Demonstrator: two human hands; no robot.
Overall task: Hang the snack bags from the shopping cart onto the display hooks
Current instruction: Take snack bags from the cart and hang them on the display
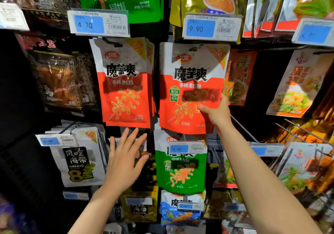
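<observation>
A large red-and-white snack bag (191, 82) is up against the display at centre, its top hole by a hook (196, 48) under the 9.90 price tag (211, 27). My right hand (216, 112) grips its lower right corner, thumb on the front. My left hand (124, 158) is raised with fingers spread and straight, holding nothing, just below a smaller stack of red-and-white bags (124, 82) that hangs on the neighbouring hook. The shopping cart is out of view.
A green bag (180, 168) hangs below the held one, a blue one (180, 210) under that. White seaweed packs (79, 161) hang lower left, dark packs (57, 75) at left. Bare metal hooks (244, 129) jut out at right, beside orange and white bags (296, 84).
</observation>
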